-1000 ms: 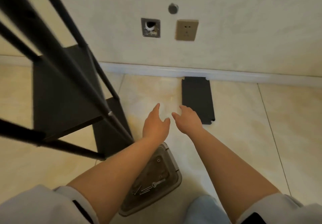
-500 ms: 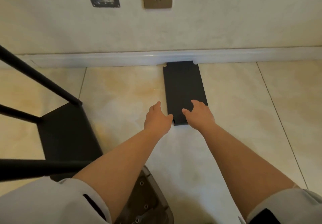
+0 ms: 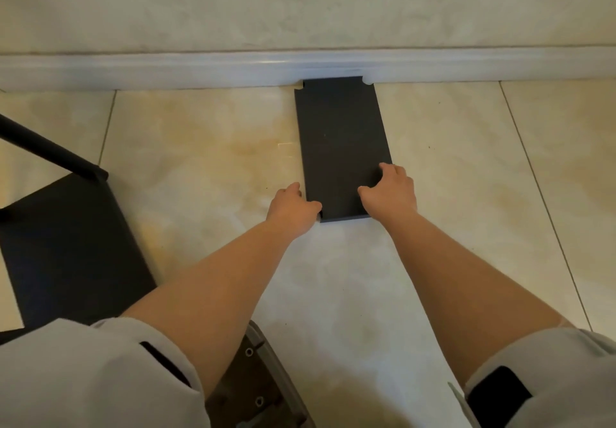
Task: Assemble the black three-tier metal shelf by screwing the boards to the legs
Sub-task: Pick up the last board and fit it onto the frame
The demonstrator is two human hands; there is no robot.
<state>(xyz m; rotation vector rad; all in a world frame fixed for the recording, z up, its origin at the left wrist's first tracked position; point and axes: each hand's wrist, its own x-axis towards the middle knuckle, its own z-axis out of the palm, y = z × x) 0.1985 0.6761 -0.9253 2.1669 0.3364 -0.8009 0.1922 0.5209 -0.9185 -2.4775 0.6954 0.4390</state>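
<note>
A loose black shelf board (image 3: 340,141) lies flat on the tiled floor, its far end against the white skirting. My left hand (image 3: 291,209) is at the board's near left corner, thumb on top and fingers curled down along the left edge. At the near right corner, my right hand (image 3: 390,194) has its thumb on the top face and its fingers curled over the right edge. The partly built shelf is at the left: a black leg (image 3: 50,151) slants over one of its mounted boards (image 3: 66,247).
A grey tray (image 3: 270,381) with screw holes showing sits on the floor between my arms at the bottom edge. White skirting (image 3: 166,69) and the wall close off the far side. Bare tile lies to the right of the loose board.
I have leaned toward the wall. Both hands reached forward from mid-air to the loose board and now hold its near corners. The shelf frame slid out to the left of view.
</note>
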